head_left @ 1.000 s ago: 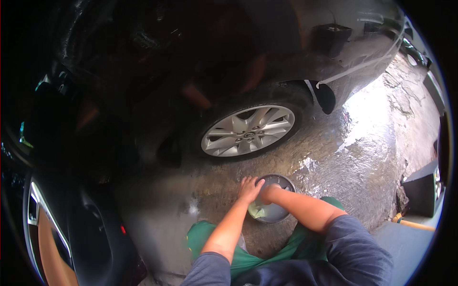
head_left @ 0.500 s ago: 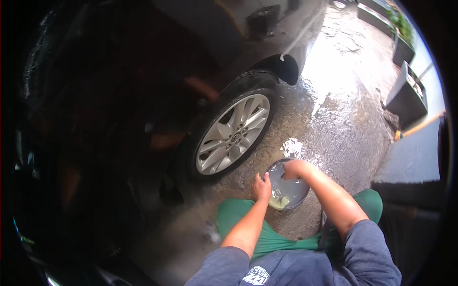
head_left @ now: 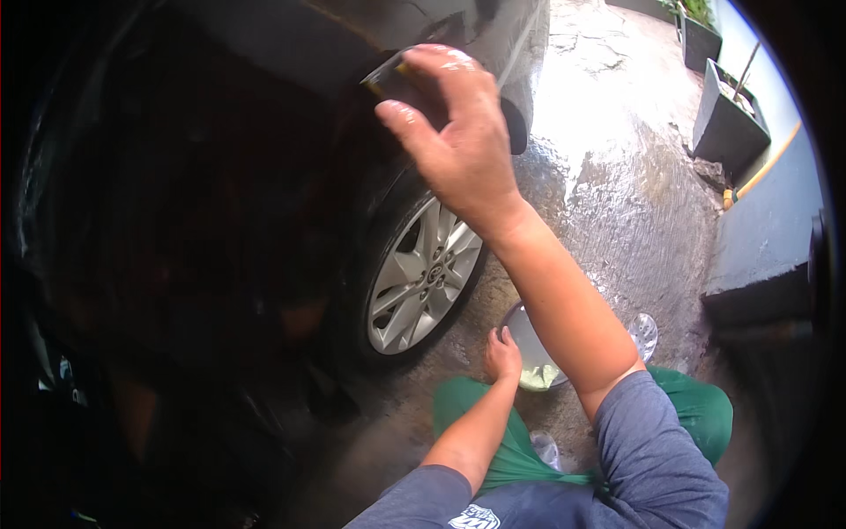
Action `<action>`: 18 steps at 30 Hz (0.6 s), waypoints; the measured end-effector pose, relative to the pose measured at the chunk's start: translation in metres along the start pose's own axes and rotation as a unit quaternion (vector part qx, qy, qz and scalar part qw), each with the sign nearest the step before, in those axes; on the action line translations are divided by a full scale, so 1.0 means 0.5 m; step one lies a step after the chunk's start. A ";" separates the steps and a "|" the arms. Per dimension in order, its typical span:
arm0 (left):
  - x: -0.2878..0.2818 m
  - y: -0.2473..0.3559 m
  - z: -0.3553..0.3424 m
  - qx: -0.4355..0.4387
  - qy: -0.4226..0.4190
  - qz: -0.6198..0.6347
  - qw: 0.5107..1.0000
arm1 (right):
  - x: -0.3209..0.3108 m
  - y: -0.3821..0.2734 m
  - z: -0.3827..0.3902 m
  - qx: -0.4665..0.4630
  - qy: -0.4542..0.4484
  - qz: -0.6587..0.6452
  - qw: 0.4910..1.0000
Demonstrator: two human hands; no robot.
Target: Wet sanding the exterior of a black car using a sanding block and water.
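The right hand [head_left: 467, 150], closed around a dark yellow-edged pad [head_left: 412, 92], faces the dark car body [head_left: 220, 176] just beyond its grip, while the left hand [head_left: 503, 357], its hold unclear, touches the basin [head_left: 525, 335] below.

1. Our right forearm [head_left: 564, 291] hides part of the bucket [head_left: 521, 323].
2. Our right hand [head_left: 467, 132] partly covers a dark block [head_left: 394, 81] we cannot identify.
3. We see the car [head_left: 238, 141] cut off at the top.
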State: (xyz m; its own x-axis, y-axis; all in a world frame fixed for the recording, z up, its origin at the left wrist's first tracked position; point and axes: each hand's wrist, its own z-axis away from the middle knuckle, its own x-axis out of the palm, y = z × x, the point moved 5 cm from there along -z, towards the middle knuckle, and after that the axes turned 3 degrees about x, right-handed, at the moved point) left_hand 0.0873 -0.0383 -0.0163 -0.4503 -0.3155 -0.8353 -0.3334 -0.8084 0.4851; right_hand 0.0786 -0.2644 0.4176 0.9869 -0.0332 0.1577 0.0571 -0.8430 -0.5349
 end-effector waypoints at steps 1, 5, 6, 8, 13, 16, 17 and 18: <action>-0.005 -0.011 -0.006 0.003 0.009 0.004 1.000 | 0.016 -0.001 0.001 -0.016 -0.001 0.002 1.000; 0.012 0.020 0.005 0.012 0.006 0.029 0.999 | -0.004 0.139 -0.059 0.096 0.054 -0.020 0.994; 0.018 0.029 0.010 0.018 0.000 0.028 0.999 | -0.013 0.170 -0.068 0.127 0.064 -0.038 0.989; 0.013 0.017 0.007 0.004 -0.002 0.029 1.000 | 0.015 0.115 -0.031 0.140 0.086 -0.062 0.984; 0.042 0.014 0.068 0.231 0.120 0.088 0.961 | 0.058 -0.174 0.072 -0.076 -0.002 -0.137 0.988; 0.021 0.023 0.016 0.026 -0.005 0.051 0.998 | -0.010 0.099 -0.033 0.067 0.017 -0.043 0.997; 0.023 0.027 0.017 0.031 -0.002 0.051 0.998 | -0.014 0.116 -0.045 0.088 0.043 -0.035 0.995; 0.026 0.032 0.020 0.035 0.000 0.051 0.998 | -0.021 0.129 -0.048 0.108 0.069 -0.026 0.991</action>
State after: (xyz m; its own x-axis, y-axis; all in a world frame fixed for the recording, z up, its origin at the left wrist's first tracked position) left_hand 0.0679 -0.0503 -0.0170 -0.4851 -0.3942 -0.7806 -0.3432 -0.7352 0.5846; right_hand 0.0684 -0.3313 0.4012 0.9527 -0.0776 0.2938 0.1537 -0.7111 -0.6861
